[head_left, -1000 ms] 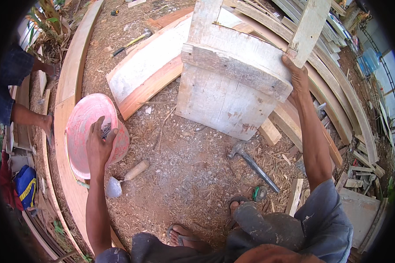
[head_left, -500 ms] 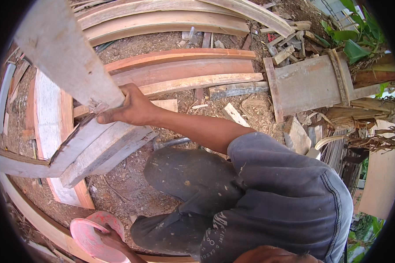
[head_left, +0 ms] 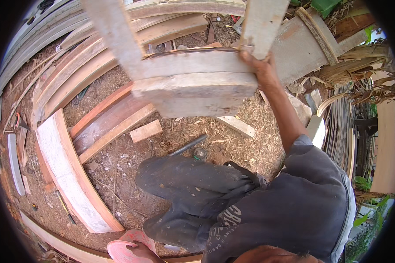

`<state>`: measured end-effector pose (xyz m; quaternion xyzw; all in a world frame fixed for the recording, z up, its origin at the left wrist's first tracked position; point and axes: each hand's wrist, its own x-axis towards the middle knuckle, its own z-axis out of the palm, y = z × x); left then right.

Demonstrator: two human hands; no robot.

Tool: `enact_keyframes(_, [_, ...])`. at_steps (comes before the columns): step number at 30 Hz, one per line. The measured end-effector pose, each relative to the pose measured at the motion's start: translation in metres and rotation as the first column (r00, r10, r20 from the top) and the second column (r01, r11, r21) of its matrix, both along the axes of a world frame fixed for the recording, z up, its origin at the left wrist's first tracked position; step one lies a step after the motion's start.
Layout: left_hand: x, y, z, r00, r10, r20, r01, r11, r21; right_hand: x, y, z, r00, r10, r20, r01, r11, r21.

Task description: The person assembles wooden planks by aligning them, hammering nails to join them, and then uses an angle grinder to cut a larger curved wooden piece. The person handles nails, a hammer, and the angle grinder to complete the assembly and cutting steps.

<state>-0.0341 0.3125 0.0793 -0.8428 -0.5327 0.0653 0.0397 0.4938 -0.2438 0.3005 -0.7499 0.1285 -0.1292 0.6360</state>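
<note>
A pale wooden frame (head_left: 195, 85) of joined planks spans the upper middle, with two boards standing up from its ends. My right hand (head_left: 264, 70) grips its right corner, fingers wrapped round the foot of the right upright board. The far side of that grip is hidden. Low in the picture my left hand (head_left: 142, 252) is closed on a round pink dish (head_left: 120, 250) with red smears. Its fingers are partly hidden and the dish is cut by the dark rim. Beneath the frame, a dark bar (head_left: 188, 145) lies near my knees.
A curved beam with a white face (head_left: 77, 175) lies on the ground at left. Curved brown timbers (head_left: 79, 83) are stacked farther off. A small wood block (head_left: 145, 131) and an offcut (head_left: 237, 126) lie among shavings. At right lean thin stacked sheets (head_left: 335, 118).
The wooden frame has swung right and turned level, carried by my right hand. The left hand and dish sit farther right and lower. My view has shifted too.
</note>
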Motion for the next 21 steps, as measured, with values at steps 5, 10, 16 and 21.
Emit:
enact_keyframes(5, [0.001, 0.005, -0.004, 0.995, 0.06, 0.075, -0.051, 0.991, -0.121, -0.061, -0.186, 0.012, 0.915, -0.361, 0.18, 0.366, 0.931, 0.008])
enact_keyframes(10, [0.005, 0.012, 0.015, 0.99, 0.092, 0.105, -0.066, 0.971, -0.232, -0.071, -0.294, 0.023, 0.765, -0.591, 0.256, 0.61, 0.792, 0.008])
enact_keyframes(16, [-0.006, 0.029, -0.011, 0.985, 0.117, 0.124, -0.084, 0.966, -0.244, -0.039, -0.382, 0.018, 0.745, -0.613, 0.263, 0.641, 0.767, -0.025])
enact_keyframes(21, [-0.006, 0.031, -0.017, 0.963, 0.188, 0.195, -0.131, 0.953, -0.274, 0.0, -0.475, -0.074, 0.81, -0.581, -0.083, 0.462, 0.718, -0.52])
